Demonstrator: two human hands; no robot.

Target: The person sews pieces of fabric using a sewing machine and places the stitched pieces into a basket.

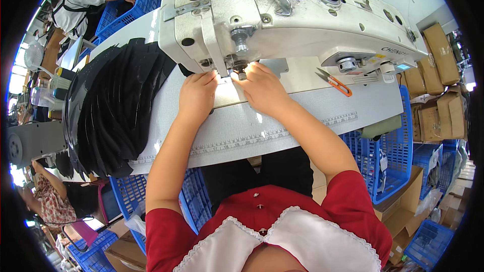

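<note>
White collar (317, 236), table edge (252, 151) well apart from hands (197, 95) (263, 89)

Bright in here! White light flares beneath the sewing machine (302, 32), right at the hands (264, 89); little glints dot the pale surface (234, 123), while the view bows toward blackened edges.

A white sewing machine (297, 15) spans the table (222, 121) toward 12 o'clock. The left hand (198, 95) and right hand (262, 89) sit beside its lit needle area; anything held is hidden. A stack of black pieces (116, 106) lies at 9 o'clock, orange-handled snips (339, 85) at 2, a blue basket (407, 138) near 3.
</note>
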